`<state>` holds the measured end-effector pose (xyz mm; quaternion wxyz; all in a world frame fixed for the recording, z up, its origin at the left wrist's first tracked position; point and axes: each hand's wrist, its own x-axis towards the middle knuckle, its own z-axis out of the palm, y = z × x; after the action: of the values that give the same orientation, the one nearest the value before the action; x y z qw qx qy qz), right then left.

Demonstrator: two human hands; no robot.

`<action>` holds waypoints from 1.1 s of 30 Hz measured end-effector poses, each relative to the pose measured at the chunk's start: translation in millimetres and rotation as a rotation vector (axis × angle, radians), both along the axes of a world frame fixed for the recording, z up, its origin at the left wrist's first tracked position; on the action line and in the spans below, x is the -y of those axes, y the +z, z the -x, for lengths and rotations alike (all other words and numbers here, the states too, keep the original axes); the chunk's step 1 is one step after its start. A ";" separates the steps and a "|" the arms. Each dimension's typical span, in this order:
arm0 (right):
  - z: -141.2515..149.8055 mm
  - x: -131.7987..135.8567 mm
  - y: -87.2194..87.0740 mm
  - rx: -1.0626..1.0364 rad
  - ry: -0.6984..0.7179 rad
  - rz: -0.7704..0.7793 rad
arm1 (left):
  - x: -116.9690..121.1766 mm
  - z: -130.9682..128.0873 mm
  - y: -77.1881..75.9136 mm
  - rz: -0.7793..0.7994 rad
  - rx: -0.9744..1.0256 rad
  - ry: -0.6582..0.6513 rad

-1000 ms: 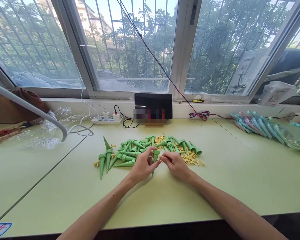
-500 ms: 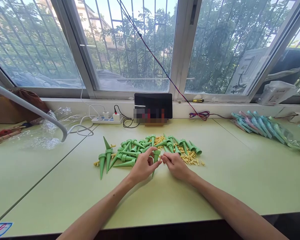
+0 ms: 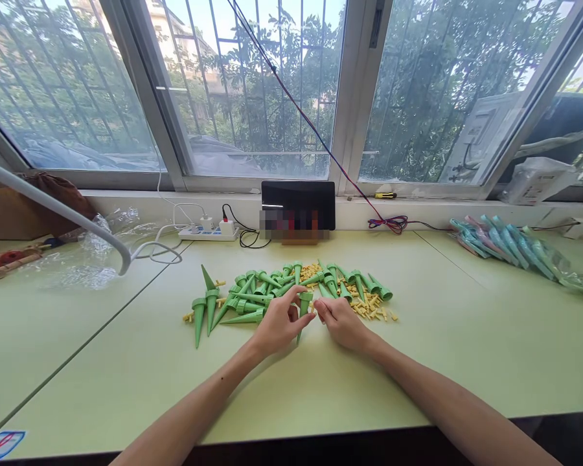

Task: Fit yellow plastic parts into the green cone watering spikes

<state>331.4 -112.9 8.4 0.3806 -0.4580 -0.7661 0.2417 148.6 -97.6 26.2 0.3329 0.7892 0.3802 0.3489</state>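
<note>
My left hand [image 3: 278, 323] grips a green plant watering spike [image 3: 305, 303] near its capped top, thumb and fingers around it, point downward. A small yellow valve piece [image 3: 311, 307] sticks out of the right side of this spike. Close beside it, my right hand [image 3: 342, 323] has thumb and fingers pinched together; whether they touch the yellow piece or hold anything is too small to tell. Behind both hands lie several more green watering spikes [image 3: 247, 307] in a loose row. Loose yellow valve pieces [image 3: 372, 309] are heaped among them, mostly on the right.
A dark screen on a stand [image 3: 298, 200] stands against the window ledge. To its left is a power strip [image 3: 208, 231] with cables. Packaged teal and pink items [image 3: 508, 239] lie at the right. Crumpled clear plastic [image 3: 100, 259] and a white curved bar [image 3: 58, 200] are at the left.
My right fingertips have drawn slightly away from the spike's side, and more of the yellow valve piece shows. My left hand keeps its hold on the spike, nearly still.
</note>
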 end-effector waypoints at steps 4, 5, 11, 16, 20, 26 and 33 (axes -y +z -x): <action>0.3 -0.3 0.3 0.011 -0.001 -0.007 | -0.2 0.0 -0.2 -0.006 -0.007 0.004; 0.4 -0.2 0.5 0.009 -0.001 -0.010 | -0.2 0.0 0.0 -0.004 -0.010 0.003; 0.9 1.2 1.8 -0.047 -0.001 0.015 | -1.0 1.1 1.2 0.030 -0.027 -0.037; 1.4 1.7 1.3 -0.124 0.024 0.041 | -1.3 2.3 -1.0 0.171 0.021 -0.118; 2.6 3.5 0.9 -0.181 0.050 0.062 | -0.1 2.6 -0.2 0.341 0.103 -0.222; 3.3 3.1 3.5 -0.246 0.003 0.022 | -0.6 3.7 2.5 0.458 0.155 -0.287; 1.8 3.4 8.6 -0.231 -0.045 -0.023 | -2.3 5.8 0.5 0.507 0.163 -0.314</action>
<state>329.6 -116.3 17.1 0.4770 -0.4396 -0.7094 0.2755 142.9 -95.3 26.7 0.5984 0.6996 0.3004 0.2496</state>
